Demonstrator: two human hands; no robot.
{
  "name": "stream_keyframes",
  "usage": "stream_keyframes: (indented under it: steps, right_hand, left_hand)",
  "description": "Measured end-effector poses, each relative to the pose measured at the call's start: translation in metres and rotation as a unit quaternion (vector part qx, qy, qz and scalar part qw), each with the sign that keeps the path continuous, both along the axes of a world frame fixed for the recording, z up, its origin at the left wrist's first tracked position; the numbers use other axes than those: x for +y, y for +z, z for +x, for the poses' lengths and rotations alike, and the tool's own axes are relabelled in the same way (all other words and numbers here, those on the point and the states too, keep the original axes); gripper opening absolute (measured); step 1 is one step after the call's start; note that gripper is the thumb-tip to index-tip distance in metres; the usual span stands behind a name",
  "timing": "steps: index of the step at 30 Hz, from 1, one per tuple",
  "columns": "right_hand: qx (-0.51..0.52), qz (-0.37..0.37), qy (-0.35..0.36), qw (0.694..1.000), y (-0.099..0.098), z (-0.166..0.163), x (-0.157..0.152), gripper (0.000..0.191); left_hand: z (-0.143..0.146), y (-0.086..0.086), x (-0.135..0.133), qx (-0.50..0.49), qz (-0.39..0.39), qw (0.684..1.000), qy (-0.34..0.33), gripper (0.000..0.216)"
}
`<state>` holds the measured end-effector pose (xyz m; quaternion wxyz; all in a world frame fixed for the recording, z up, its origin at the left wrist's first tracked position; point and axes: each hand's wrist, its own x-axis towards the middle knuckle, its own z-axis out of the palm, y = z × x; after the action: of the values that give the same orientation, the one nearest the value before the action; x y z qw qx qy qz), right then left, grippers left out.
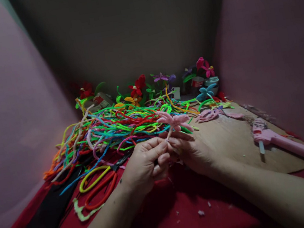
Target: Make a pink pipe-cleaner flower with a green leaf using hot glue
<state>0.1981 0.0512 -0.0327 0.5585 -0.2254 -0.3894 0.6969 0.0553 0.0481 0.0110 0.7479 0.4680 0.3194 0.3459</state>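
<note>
A pink pipe-cleaner flower (175,121) stands upright between my hands, its petals spread above my fingertips. My left hand (151,161) is closed, thumb and fingers pinching the flower's pale stem. From the other side my right hand (190,150) also grips the stem, its fingers closed and partly hidden. The stem's lower end is out of sight behind my fingers. Just left of my left wrist lie scissors (94,180) with one yellow and one red handle loop.
Behind my hands spreads a heap of coloured pipe cleaners (113,126). Finished flowers (137,87) stand along the back. On the right, a pink glue gun (285,142) rests on a brown board (224,148). A black flat object (42,222) lies on the red cloth (169,220).
</note>
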Motion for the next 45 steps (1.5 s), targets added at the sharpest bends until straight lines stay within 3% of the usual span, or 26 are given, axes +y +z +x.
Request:
stream_keyframes:
  steps: [4,8,10,12,14,16,18,20,22,27,30,39,45]
  right_hand:
    - [0.024,-0.024,0.02,0.999,0.002,0.001,-0.001,0.016]
    - [0.023,-0.026,-0.005,0.999,0.002,0.001,0.0,0.016]
    - [0.021,-0.02,-0.01,1.0,0.001,-0.001,0.0,0.014]
    - [0.017,-0.011,-0.02,1.0,0.0,-0.002,0.001,0.013]
    - [0.007,-0.002,-0.036,0.999,0.0,-0.002,0.0,0.013]
    - [-0.002,0.003,-0.051,0.999,0.001,-0.003,0.0,0.015]
    - [-0.01,0.009,-0.065,0.998,0.003,-0.003,-0.002,0.018]
    - [-0.03,0.02,-0.089,0.995,0.006,-0.004,-0.005,0.02]
    - [-0.071,0.035,-0.117,0.99,0.009,-0.004,-0.008,0.015]
    - [-0.115,0.053,-0.116,0.985,0.009,-0.001,-0.011,0.012]
    - [-0.108,0.05,-0.119,0.986,0.007,0.0,-0.009,0.013]
    - [-0.088,0.063,-0.107,0.988,0.011,-0.001,-0.008,0.01]
    - [-0.092,0.093,-0.082,0.988,0.011,-0.002,-0.01,0.011]
  left_hand:
    - [-0.004,-0.002,0.003,-0.015,-0.018,0.999,-0.039,0.017]
    - [-0.001,0.002,0.003,0.014,-0.001,0.999,-0.034,0.019]
    - [0.002,0.004,0.001,0.069,0.038,0.997,-0.009,0.023]
    - [0.005,0.004,-0.002,0.164,0.13,0.977,0.043,0.027]
    - [0.007,0.0,-0.004,0.267,0.272,0.918,0.111,0.025]
    - [0.006,-0.008,-0.005,0.346,0.411,0.828,0.161,0.017]
    - [0.004,-0.016,-0.004,0.39,0.499,0.754,0.176,0.012]
    - [0.003,-0.02,-0.003,0.401,0.534,0.723,0.177,0.014]
    - [0.003,-0.019,-0.004,0.385,0.513,0.745,0.181,0.016]
    - [0.009,-0.002,-0.007,0.269,0.289,0.908,0.14,0.025]
    - [0.009,0.003,-0.006,0.202,0.174,0.959,0.097,0.026]
    - [0.004,-0.001,0.002,0.058,0.041,0.997,0.019,0.023]
    - [-0.002,-0.008,0.008,-0.003,0.027,0.997,-0.067,0.023]
